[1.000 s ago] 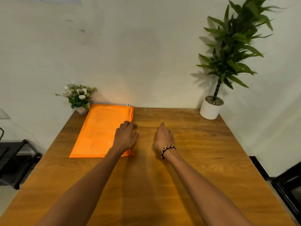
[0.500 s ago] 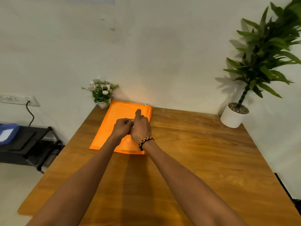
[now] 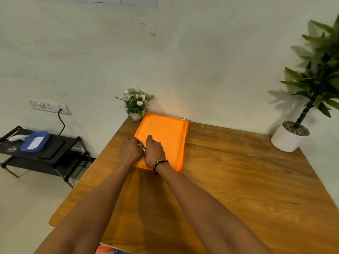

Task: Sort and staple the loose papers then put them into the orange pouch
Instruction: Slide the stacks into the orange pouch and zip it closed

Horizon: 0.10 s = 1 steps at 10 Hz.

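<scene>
On table [image 3: 238,180], orange pouch [image 3: 165,132] flat; contents hidden; both hands atop.

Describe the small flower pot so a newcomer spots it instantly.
Start at the wooden table and go to its far left corner against the wall. Beside the flat orange pouch stands a small white pot of white flowers, far smaller than the tall leafy plant opposite.

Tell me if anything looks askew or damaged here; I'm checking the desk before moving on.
Nothing stands out. The orange pouch lies flat on the table, both hands working at its left edge.
</scene>
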{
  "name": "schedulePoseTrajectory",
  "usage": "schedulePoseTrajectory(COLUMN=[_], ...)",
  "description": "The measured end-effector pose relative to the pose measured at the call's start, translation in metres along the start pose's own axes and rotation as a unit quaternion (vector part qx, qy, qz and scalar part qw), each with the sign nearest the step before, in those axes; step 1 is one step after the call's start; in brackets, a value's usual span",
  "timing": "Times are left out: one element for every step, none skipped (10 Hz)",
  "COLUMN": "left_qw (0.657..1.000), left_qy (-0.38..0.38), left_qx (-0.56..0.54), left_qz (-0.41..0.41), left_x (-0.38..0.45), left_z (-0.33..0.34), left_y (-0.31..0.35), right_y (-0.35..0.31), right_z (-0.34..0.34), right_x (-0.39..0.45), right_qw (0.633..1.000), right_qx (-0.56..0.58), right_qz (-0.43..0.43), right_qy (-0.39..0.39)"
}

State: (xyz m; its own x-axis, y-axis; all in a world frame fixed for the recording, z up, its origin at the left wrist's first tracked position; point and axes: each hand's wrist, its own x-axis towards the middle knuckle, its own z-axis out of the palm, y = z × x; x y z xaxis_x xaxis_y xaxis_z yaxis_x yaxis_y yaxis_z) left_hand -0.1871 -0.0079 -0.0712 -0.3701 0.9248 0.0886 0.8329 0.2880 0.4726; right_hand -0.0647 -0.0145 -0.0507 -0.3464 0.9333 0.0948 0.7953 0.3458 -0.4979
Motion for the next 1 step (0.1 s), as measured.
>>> schedulePoseTrajectory(left_qw=[0.997], left_qy=[0.068], left_qx=[0.011], left_qz=[0.017], left_x=[-0.0053], left_z=[-0.0053], left_y=[0.0087], right_y=[0.0098], right_z=[-0.0062], right_x=[0.0007], right_qw=[1.000], right_qx=[0.006], right_qz=[-0.021], right_qy=[0.005])
